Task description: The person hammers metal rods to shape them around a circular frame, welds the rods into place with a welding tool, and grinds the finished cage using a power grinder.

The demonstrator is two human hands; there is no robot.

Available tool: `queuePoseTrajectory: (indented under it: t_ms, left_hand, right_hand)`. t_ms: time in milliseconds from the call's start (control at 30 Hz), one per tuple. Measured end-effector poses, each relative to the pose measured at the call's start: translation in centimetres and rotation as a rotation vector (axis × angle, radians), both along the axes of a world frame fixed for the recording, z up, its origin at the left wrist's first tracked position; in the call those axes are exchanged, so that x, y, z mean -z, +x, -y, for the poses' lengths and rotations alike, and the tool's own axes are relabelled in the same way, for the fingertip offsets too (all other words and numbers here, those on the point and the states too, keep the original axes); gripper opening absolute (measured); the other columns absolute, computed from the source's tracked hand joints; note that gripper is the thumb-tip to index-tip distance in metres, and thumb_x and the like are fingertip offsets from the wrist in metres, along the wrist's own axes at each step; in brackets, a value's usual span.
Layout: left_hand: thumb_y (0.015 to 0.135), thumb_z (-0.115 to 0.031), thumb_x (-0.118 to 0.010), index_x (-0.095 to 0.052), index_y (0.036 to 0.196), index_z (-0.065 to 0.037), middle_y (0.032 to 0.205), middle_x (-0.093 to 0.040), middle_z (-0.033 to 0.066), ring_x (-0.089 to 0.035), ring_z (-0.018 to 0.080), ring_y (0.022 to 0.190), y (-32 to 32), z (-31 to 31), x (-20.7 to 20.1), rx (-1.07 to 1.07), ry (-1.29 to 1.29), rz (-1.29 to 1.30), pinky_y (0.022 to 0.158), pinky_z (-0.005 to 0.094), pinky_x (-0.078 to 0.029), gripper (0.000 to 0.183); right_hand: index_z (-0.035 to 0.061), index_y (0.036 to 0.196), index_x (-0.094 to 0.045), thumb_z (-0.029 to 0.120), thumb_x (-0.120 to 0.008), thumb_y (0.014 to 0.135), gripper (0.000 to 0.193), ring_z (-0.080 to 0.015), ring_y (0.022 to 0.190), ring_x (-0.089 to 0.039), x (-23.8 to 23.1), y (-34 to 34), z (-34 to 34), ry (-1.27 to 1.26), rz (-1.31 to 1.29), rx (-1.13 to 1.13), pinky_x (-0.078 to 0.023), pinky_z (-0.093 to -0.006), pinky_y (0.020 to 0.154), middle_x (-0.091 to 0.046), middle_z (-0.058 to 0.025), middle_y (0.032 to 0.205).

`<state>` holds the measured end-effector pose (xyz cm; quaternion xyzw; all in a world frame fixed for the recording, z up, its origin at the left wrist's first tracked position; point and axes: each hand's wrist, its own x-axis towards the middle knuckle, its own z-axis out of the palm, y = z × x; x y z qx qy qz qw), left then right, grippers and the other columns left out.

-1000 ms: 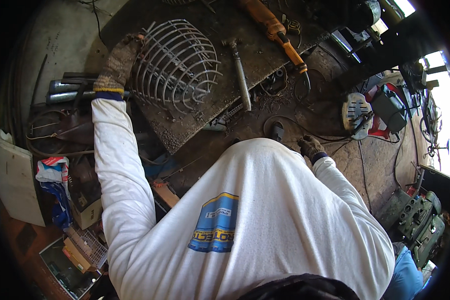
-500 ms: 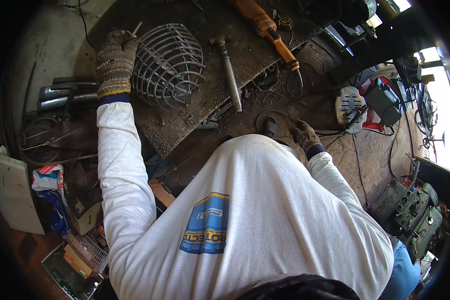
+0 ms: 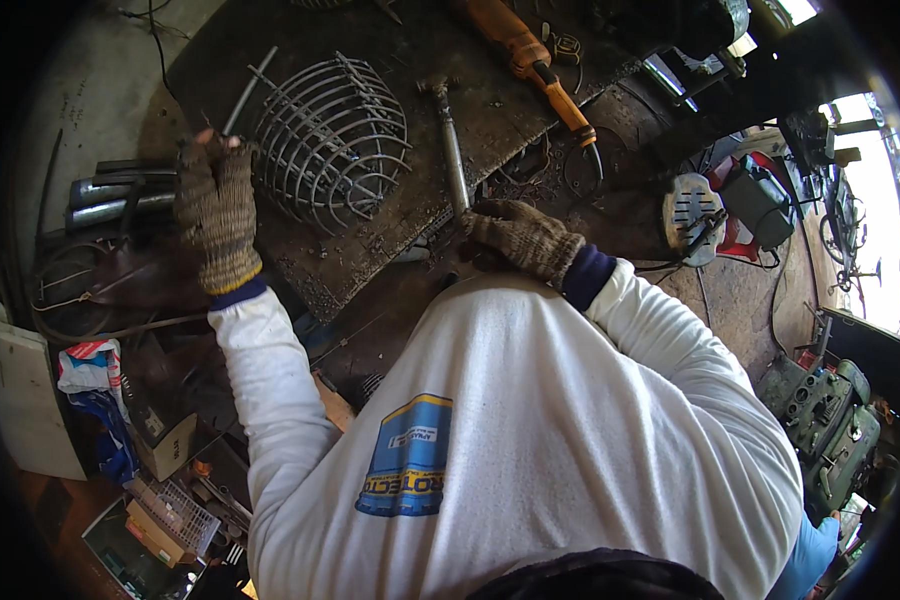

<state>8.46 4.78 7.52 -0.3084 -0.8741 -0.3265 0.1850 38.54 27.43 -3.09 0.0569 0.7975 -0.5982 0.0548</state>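
Observation:
A domed cage of bent metal rods (image 3: 332, 140) rests on the dark, grimy worktable (image 3: 370, 265). My left hand (image 3: 218, 205), in a brown knitted glove, is at the table's left edge beside the cage. Its curled fingers meet the lower end of a straight metal rod (image 3: 250, 90), which slants up toward the cage's top left. To the right of the cage lies a metal hammer (image 3: 454, 150), its head pointing away from me. My gloved right hand (image 3: 523, 238) closes round the near end of the hammer's handle, hiding that end.
An orange angle grinder (image 3: 515, 45) with a cord lies at the table's far right. Metal tubes (image 3: 120, 195) are stacked left of the table. A pale slotted stool seat (image 3: 692, 220) stands at right. Near the lower right is a green machine (image 3: 820, 415); a blue sleeve (image 3: 808, 555) shows below it.
My left hand has drawn down toward me, baring more of the rod. My right hand has come from the right, over the floor, to the hammer's handle and closed on it.

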Motion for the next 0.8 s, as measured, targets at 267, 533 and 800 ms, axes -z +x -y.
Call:
queuePoseTrajectory:
  t_ms: [267, 533, 800]
  left_hand:
    - [0.095, -0.031, -0.068, -0.066, 0.113, -0.003, 0.106, -0.068, 0.0114, -0.064, 0.0217, 0.097, 5.8, 7.4, 3.1, -0.008, 0.277, 0.081, 0.09, 0.0354, -0.05, 0.033]
    - [0.097, -0.024, -0.066, -0.062, 0.117, -0.001, 0.111, -0.066, 0.0108, -0.063, 0.0203, 0.099, 6.8, 10.8, 6.4, 0.027, 0.439, 0.293, 0.09, 0.0337, -0.052, 0.031]
    - [0.098, -0.022, -0.063, -0.059, 0.124, -0.002, 0.123, -0.064, 0.011, -0.063, 0.0173, 0.105, 8.4, 11.0, 7.3, 0.001, 0.284, 0.097, 0.095, 0.0336, -0.05, 0.033]
  right_hand:
    - [0.0002, 0.106, -0.067, 0.025, -0.061, 0.095, 0.028, -0.0154, 0.074, -0.07, -1.2, -2.6, 2.6, 0.191, -0.08, 0.086, -0.058, -0.029, 0.068, -0.071, -0.0067, 0.087]
    - [0.0054, 0.111, -0.069, 0.03, -0.062, 0.094, 0.031, -0.0287, 0.079, -0.069, -5.0, -6.9, -3.2, 0.275, 0.025, 0.232, -0.055, -0.0351, 0.077, -0.069, -0.0141, 0.092]
    - [-0.001, 0.107, -0.062, 0.033, -0.066, 0.093, 0.037, -0.0173, 0.084, -0.067, -9.0, -4.1, -8.6, 0.72, -0.003, 0.779, -0.053, -0.0315, 0.072, -0.069, -0.0103, 0.089]
